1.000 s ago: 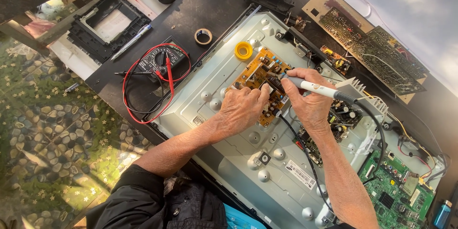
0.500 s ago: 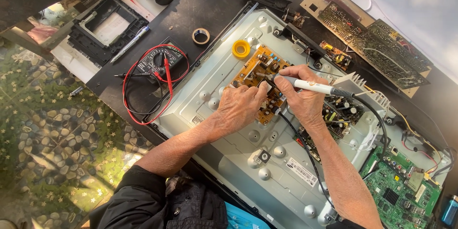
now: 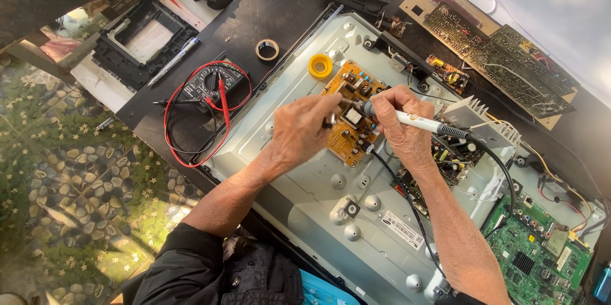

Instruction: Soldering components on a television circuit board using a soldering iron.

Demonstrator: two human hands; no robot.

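Over the bared metal back of a flat television [image 3: 305, 184], we work both hands at a small orange circuit board [image 3: 349, 132] screwed near its upper middle. Our right hand [image 3: 398, 120] is clamped around a white soldering iron [image 3: 414, 120], tip down on the board, its black cord [image 3: 490, 159] trailing off to the right. Our left hand [image 3: 299, 130] is pinched shut on something thin held towards the same spot; what it is we cannot tell. A yellow spool [image 3: 320, 66] sits just beside the board, a meter with red leads [image 3: 210, 85] well to the left. Done well, we judge, this calls for a braced wrist, brief contact on one joint, and the cord kept off the neighbouring parts.
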